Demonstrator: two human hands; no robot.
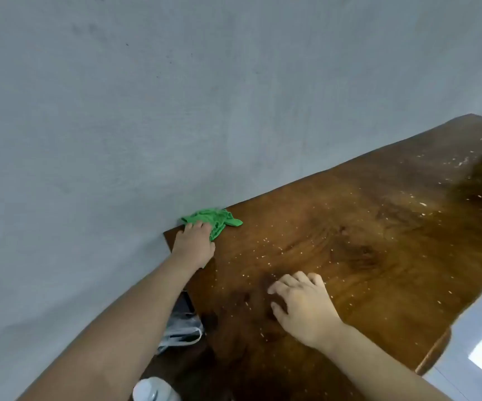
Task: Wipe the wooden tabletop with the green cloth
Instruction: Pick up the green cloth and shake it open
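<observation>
Your left hand (195, 244) is stretched way out to the far corner of the wooden bench (349, 241), right where it meets the grey wall (176, 96). The green cloth (213, 221) is bunched up under that hand, fingers pressed down over its near edge, so the grip there is clamped on the cloth, with most of the fabric poking out past your fingertips toward the wall and a bit to the right. Under your left forearm there's some clutter at the bench edge: something dark and flat, plus a clear plastic-looking thing (182, 328), hard to say what exactly. Near the bottom edge there's a white rounded cap or bottle top (151, 390), blurry.

Moving right, your right hand (303, 308) is resting on the bench, fingers spread and slightly curled, holding nothing, well apart from the cloth. All around it and off to the right the wood is dotted with pale crumbs (422, 204), thickest toward the far right end. At the lower right past the bench edge, a shiny grey floor (480, 342) catches a bright reflection.
</observation>
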